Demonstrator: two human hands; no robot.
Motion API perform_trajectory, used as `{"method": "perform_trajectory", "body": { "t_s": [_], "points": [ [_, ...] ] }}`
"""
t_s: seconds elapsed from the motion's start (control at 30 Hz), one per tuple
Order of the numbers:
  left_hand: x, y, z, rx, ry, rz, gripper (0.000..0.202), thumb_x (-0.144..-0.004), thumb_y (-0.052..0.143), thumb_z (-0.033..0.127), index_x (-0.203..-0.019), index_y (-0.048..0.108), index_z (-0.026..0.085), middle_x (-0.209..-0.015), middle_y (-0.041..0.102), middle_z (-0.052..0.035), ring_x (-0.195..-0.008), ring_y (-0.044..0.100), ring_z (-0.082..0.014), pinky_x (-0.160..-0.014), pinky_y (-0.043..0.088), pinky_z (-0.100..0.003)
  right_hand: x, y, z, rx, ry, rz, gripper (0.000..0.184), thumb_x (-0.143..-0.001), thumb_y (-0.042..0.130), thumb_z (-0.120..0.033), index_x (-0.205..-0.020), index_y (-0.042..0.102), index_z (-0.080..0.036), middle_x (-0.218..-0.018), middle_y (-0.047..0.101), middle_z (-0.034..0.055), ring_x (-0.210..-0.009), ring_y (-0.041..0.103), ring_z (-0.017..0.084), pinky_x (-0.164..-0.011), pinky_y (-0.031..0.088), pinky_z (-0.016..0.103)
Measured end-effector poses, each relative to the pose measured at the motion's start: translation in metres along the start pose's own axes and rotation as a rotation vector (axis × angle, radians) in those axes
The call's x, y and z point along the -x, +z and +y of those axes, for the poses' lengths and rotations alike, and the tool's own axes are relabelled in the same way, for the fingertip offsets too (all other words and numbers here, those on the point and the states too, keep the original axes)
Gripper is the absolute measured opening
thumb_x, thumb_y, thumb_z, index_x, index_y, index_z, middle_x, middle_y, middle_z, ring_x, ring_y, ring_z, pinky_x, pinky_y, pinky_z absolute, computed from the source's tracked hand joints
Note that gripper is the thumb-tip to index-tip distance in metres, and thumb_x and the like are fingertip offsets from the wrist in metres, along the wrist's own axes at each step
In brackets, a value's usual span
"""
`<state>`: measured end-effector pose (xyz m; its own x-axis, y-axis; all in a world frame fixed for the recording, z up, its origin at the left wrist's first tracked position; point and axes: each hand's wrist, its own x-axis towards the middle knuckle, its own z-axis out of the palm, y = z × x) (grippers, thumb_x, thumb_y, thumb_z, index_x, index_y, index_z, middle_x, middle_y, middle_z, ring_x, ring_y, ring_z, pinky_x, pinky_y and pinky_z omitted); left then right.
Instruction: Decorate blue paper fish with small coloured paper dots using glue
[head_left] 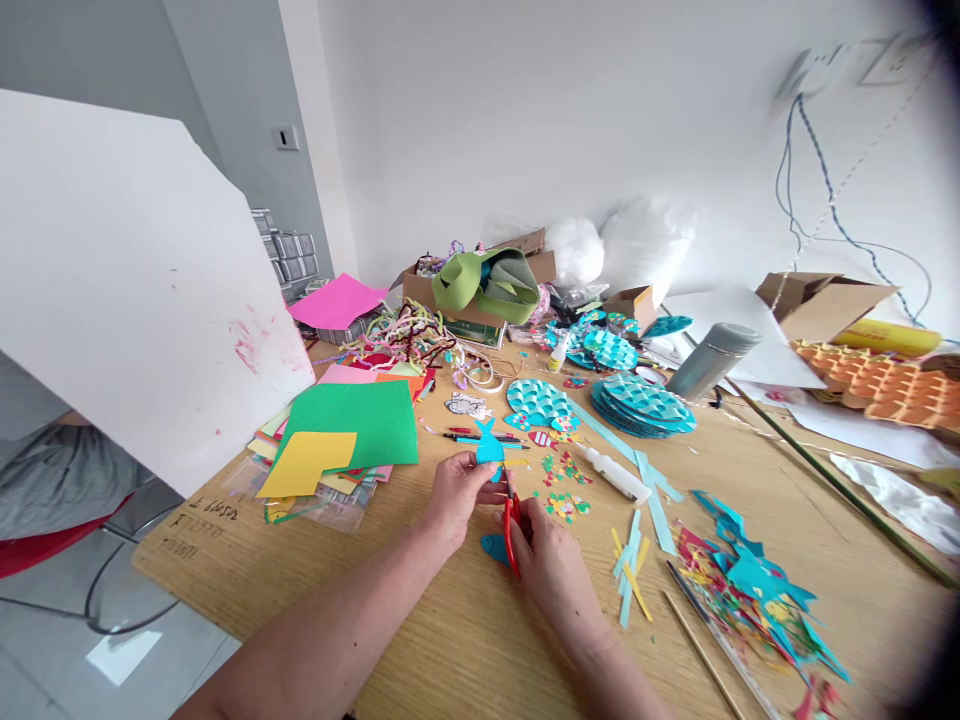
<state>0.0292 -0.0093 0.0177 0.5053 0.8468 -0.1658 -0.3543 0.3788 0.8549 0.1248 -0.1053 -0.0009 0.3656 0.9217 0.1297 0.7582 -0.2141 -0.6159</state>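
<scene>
My left hand [459,492] pinches a small blue paper fish shape [490,446] and holds it upright above the wooden table [465,640]. My right hand [547,555] is closed around red-handled scissors [511,522], whose blades point up at the lower edge of the blue shape. A cut blue paper piece [493,547] lies on the table just under the scissors. Pens [480,436] lie just beyond the paper shape.
A stack of coloured foam sheets [352,425] lies left, under a big white board [127,290]. A glue bottle [611,473], blue strips [654,492], scalloped blue discs [641,405], paper scraps [757,585], a grey flask [709,360] and cardboard boxes [821,300] crowd the right and back.
</scene>
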Motion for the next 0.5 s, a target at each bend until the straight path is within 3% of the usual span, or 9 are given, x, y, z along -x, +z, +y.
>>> {"method": "perform_trajectory", "body": {
  "t_s": [0.33, 0.5],
  "points": [
    [-0.001, 0.000, -0.001, -0.005, -0.018, 0.006, 0.026, -0.061, 0.073, 0.031, -0.076, 0.062, 0.013, -0.076, 0.072, -0.0087, -0.063, 0.069, -0.0200, -0.058, 0.054, -0.027, 0.000, 0.001, 0.000, 0.004, 0.005, -0.006, 0.020, -0.089, 0.036, -0.034, -0.073, 0.039, -0.024, -0.064, 0.062, 0.0038, -0.057, 0.057, 0.018, -0.052, 0.031, 0.024],
    [-0.010, -0.010, 0.006, -0.012, -0.010, 0.108, 0.026, -0.062, 0.074, 0.030, -0.077, 0.063, 0.011, -0.076, 0.072, -0.0111, -0.062, 0.069, -0.0198, -0.053, 0.053, -0.025, -0.004, -0.012, 0.001, 0.142, 0.017, -0.042, 0.026, -0.092, 0.037, -0.040, -0.075, 0.044, -0.022, -0.069, 0.065, 0.0044, -0.059, 0.060, 0.018, -0.054, 0.032, 0.025]
  ]
}}
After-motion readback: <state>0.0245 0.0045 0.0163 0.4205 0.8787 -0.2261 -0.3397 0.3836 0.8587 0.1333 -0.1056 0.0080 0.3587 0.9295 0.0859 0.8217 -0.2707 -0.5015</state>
